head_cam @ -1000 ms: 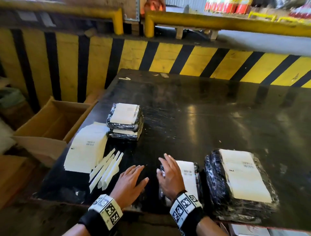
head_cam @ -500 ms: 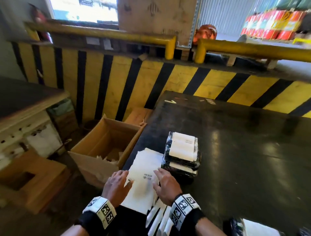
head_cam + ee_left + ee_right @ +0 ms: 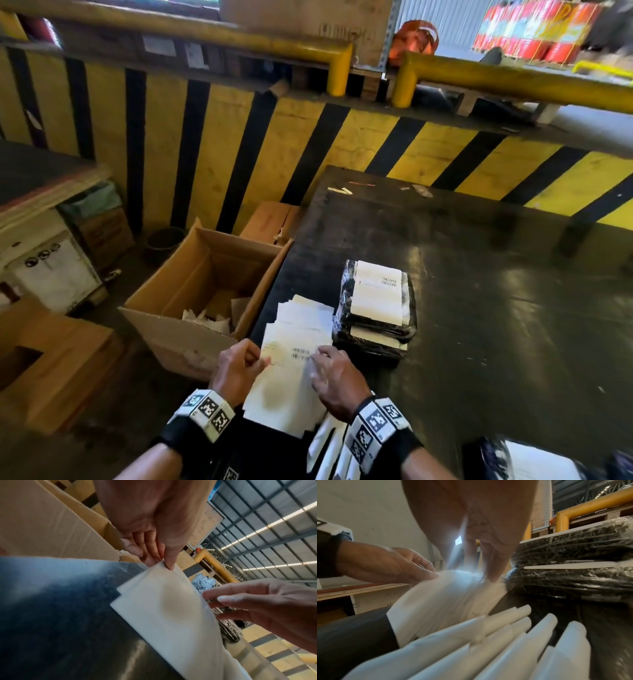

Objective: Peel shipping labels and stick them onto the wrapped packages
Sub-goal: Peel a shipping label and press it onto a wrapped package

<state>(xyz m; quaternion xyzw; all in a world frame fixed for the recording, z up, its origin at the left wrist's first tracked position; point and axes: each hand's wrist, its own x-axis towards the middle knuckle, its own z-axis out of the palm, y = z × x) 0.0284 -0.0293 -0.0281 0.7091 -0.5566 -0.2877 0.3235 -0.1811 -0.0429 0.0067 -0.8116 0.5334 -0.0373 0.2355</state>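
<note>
A stack of white shipping label sheets lies at the black table's left front edge. My left hand pinches the left edge of the top label sheet between thumb and fingers. My right hand pinches its right edge, so the sheet bows up off the stack. Two black wrapped packages are stacked just right of the labels, each with a white label on top. Another labelled package shows at the bottom right.
Several white peeled strips fan out on the table under my right wrist. An open cardboard box with paper scraps stands on the floor left of the table. A yellow-and-black striped barrier runs behind.
Both hands left the labelled package at the table's front and moved left to the label stack. They now grip the top sheet and have lifted it.
</note>
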